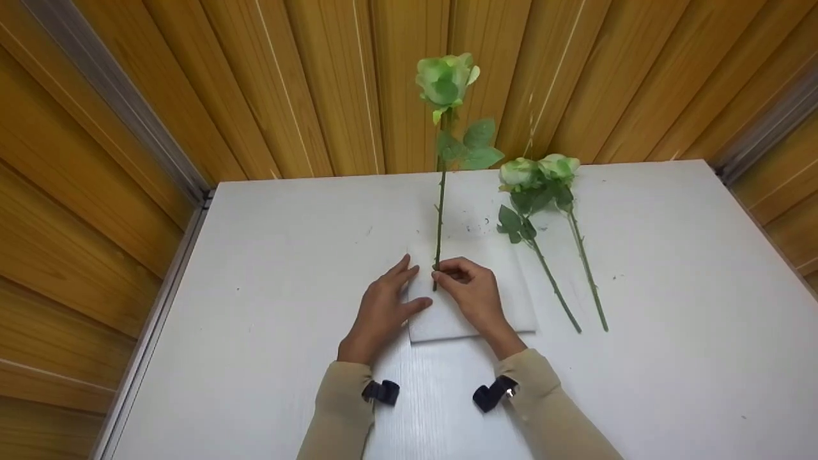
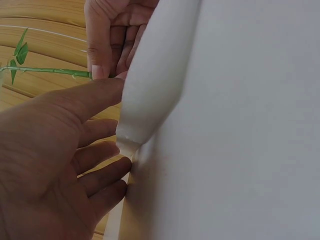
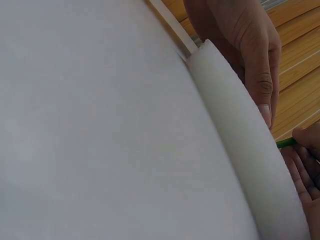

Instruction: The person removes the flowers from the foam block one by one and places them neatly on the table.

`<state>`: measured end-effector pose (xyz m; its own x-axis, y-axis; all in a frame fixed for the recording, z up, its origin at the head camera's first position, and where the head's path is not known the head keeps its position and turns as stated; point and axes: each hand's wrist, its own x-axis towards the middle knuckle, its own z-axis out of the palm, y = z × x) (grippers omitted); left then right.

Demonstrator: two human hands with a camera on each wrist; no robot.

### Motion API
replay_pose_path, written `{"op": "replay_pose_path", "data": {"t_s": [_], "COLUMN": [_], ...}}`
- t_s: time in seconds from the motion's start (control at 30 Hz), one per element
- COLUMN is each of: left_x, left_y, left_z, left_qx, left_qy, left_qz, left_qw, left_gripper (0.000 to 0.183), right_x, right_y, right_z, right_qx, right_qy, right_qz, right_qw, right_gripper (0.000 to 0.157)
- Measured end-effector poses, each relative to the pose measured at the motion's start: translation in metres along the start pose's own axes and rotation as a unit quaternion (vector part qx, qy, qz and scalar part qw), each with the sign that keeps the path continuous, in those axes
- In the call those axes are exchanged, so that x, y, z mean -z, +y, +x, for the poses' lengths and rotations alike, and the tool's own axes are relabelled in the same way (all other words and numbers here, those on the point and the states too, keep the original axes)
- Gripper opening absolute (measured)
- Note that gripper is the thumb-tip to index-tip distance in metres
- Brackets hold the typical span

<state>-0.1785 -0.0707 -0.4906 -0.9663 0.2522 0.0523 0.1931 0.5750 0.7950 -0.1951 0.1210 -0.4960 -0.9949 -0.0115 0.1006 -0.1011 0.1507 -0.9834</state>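
Rose stem [image 1: 439, 217]: upright, foot standing on the white foam block [image 1: 505, 306], bloom high against the wood-panel wall [image 1: 287, 83].
Right hand [image 1: 473, 295]: fingertips pinching the stem at its base.
Left hand [image 1: 382, 310]: fingers straight, flat against the block's left edge, thumb on top.
Foam block: lying on the white table [image 1: 671, 306], near its middle.
Two spare roses [image 1: 556, 236]: lying flat on the table, just right of the block.
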Motion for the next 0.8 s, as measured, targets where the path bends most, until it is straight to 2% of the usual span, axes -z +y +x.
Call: {"op": "replay_pose_path", "data": {"t_s": [0.8], "left_x": [0.0002], "left_y": [0.0013], "left_z": [-0.0012], "left_qx": [0.006], "left_qy": [0.0], "left_qz": [-0.003], "left_qw": [1.0], "left_gripper": [0.065], "right_x": [0.0006], "right_y": [0.0], "right_z": [-0.0029], "right_qx": [0.013], "right_qy": [0.014], "right_qz": [0.028], "right_qw": [0.999], "right_gripper": [0.012]}}
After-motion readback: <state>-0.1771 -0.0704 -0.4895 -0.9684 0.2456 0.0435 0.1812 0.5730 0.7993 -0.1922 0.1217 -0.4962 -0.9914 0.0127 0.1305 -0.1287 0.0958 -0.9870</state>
